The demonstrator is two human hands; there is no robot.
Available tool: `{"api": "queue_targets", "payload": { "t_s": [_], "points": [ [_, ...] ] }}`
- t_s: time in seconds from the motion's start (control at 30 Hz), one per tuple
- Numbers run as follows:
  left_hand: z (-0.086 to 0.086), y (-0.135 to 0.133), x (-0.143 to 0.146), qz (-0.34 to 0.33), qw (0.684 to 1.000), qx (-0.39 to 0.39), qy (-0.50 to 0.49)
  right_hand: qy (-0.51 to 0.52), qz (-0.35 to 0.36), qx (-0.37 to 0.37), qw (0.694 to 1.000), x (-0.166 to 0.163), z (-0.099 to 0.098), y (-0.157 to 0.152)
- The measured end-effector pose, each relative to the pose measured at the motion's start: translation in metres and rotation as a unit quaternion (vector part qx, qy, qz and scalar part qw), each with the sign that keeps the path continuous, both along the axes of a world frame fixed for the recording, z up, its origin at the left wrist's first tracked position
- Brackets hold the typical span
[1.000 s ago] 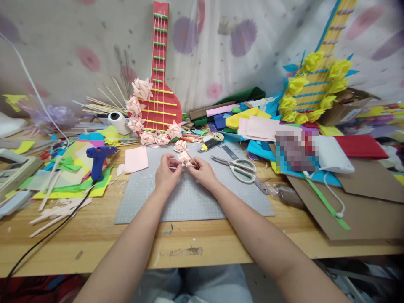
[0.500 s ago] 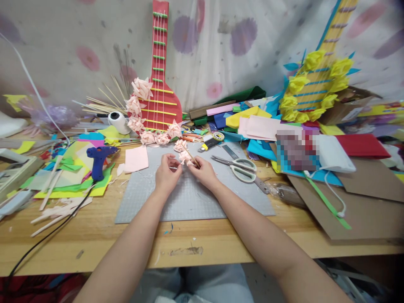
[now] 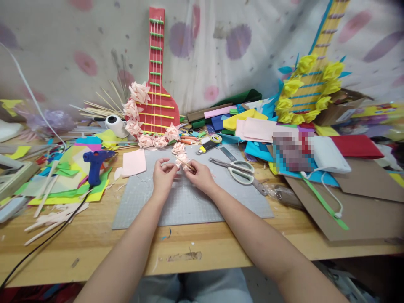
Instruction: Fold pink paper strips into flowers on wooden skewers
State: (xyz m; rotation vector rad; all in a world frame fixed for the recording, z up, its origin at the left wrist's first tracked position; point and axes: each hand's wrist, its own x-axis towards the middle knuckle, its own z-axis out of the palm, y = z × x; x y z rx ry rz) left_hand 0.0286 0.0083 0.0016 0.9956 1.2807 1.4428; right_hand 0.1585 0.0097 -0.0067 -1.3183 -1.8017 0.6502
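Both my hands meet over a grey cutting mat (image 3: pixel 189 202). My left hand (image 3: pixel 162 176) pinches the edge of a small pink paper flower (image 3: pixel 182 159). My right hand (image 3: pixel 198 176) is closed on the same flower and on a thin wooden stick that pokes out from it. A second pink flower (image 3: pixel 179 147) lies just beyond on the mat. A red cardboard guitar (image 3: pixel 157 80) edged with pink flowers leans on the wall behind.
Scissors (image 3: pixel 235 169) lie right of my hands, a pink paper square (image 3: pixel 134 162) to the left. A blue glue gun (image 3: pixel 94 162) rests on coloured sheets at left, its black cord trailing off the wooden table (image 3: pixel 94 244). Paper stacks and a yellow-flowered guitar (image 3: pixel 311 88) crowd the right.
My hands stay together on the pink flower, with only small finger shifts. The camera has tilted slightly, so the scene sits a little lower and leftward.
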Motion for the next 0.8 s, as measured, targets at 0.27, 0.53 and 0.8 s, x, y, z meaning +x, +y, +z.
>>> {"api": "queue_targets", "payload": {
  "t_s": [0.27,0.53,0.8],
  "points": [
    [-0.001,-0.007,0.006,-0.017,0.998,0.035,0.039,-0.098,-0.014,0.041,0.994,0.001,0.002,-0.002],
    [0.001,-0.002,0.006,0.024,0.999,-0.018,-0.043,-0.231,0.011,0.082,0.969,-0.002,0.010,-0.006],
    [0.003,-0.002,0.003,-0.019,0.994,-0.020,-0.104,-0.239,0.001,0.073,0.968,-0.002,0.012,-0.007]
  ]
}}
